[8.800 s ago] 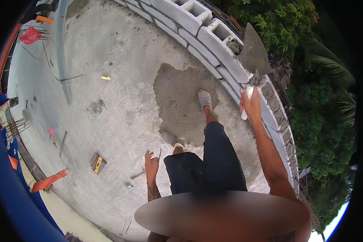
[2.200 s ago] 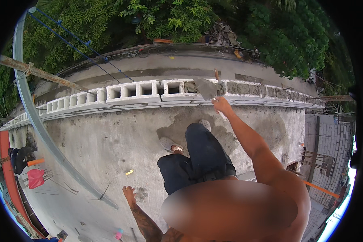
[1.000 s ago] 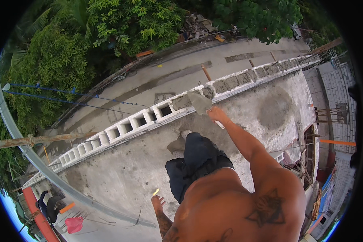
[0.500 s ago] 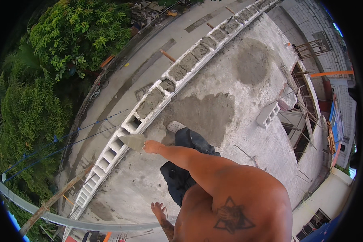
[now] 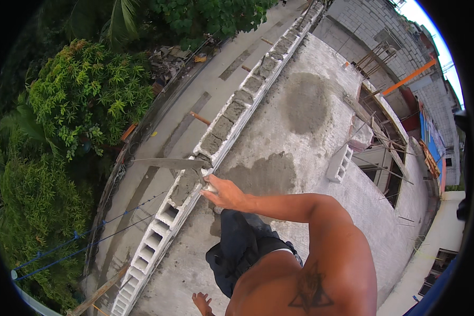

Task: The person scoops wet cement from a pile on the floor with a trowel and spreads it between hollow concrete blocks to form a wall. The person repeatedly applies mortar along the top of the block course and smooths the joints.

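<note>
The right hand (image 5: 225,193) is at the inner edge of the block wall (image 5: 226,142), its fingers pressed together around the pale handle of a trowel (image 5: 166,163). The blade runs across the wall's top, and its tip pokes out past the outer edge, above the road (image 5: 221,97); whether the metal touches what lies beneath it, I can't tell from here.

Look along the wall and the hollow cells tell two stories. From the trowel toward the far end they are packed with grey mortar (image 5: 212,143), lumpy and close to the rims. Just on the near side of the blade there is one more packed stretch; after that, the open cells (image 5: 154,239) show as dark hollows in a row toward the near end.

Down low, the left hand (image 5: 201,301) hangs above the concrete slab (image 5: 326,210), fingers loose and spread apart. Across the slab, toward its right edge, a loose hollow block (image 5: 341,164) lies with its cells showing, near the timber-framed opening.
</note>
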`<state>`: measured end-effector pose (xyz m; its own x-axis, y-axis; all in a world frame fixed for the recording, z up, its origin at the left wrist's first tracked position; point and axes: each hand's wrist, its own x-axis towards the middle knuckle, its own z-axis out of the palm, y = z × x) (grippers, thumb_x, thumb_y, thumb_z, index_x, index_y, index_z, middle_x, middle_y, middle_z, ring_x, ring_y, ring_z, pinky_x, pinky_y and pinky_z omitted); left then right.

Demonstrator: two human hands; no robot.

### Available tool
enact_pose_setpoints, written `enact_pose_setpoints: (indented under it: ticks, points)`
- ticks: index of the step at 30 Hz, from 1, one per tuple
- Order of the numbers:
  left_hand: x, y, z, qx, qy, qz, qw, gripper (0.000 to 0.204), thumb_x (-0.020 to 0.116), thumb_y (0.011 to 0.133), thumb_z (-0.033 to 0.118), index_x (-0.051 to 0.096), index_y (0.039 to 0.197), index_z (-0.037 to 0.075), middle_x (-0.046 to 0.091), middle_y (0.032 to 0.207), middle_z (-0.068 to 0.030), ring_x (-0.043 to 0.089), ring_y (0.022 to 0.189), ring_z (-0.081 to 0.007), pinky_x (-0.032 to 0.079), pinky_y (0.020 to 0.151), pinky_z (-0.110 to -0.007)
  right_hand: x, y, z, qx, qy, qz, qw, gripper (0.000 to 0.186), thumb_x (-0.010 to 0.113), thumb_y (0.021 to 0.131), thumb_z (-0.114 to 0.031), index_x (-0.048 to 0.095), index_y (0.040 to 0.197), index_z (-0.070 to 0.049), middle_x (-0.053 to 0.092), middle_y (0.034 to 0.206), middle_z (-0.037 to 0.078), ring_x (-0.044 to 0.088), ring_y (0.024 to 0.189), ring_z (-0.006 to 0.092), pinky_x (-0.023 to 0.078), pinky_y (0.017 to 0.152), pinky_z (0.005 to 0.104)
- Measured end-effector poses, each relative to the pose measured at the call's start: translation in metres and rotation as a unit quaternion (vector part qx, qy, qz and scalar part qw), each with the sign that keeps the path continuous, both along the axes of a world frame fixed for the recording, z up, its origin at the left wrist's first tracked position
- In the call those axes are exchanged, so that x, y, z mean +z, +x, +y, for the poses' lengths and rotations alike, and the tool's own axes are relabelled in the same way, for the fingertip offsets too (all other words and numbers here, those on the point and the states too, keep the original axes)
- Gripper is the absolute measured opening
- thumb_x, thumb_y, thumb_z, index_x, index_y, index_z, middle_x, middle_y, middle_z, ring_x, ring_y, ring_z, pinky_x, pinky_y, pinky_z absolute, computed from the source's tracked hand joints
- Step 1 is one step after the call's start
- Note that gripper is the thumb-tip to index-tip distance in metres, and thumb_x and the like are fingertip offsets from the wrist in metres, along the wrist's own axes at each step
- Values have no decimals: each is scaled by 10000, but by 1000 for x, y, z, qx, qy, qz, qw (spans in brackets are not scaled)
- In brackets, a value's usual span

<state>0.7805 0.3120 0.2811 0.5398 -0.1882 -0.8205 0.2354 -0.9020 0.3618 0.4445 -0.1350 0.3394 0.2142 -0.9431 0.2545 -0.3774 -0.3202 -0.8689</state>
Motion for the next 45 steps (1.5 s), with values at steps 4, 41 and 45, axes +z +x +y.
enact_pose_setpoints:
  ticks: [4, 41, 45]
  points:
    - [-8, 5, -1, -8, -12, -8, 1000, 768, 524, 880, 343, 232, 1521, 39, 512, 1241, -155, 601, 1032, -338, 507, 750, -481, -59, 25, -18, 139, 101, 125, 977, 410, 587, 958, -293, 486, 1215, 10, 665, 884, 279, 653, 826, 469, 531, 707, 512]
    - [377, -10, -111, -46, -866, 327, 375, 652, 473, 875, 28, 254, 1488, -6, 335, 1451, -364, 686, 1002, -347, 460, 977, -511, -110, -113, 178, -215, 422, 205, 856, 201, 601, 915, -178, 538, 986, -1, 490, 564, 50, 488, 406, 153, 392, 344, 324]
    - [392, 0, -85, 13, -888, 276, 368, 560, 489, 894, 39, 335, 1431, 0, 395, 1383, -364, 691, 959, -345, 486, 917, -488, -125, -71, 165, -173, 397, 181, 883, 224, 611, 913, -201, 547, 990, 0, 494, 576, 42, 480, 406, 148, 389, 347, 321]
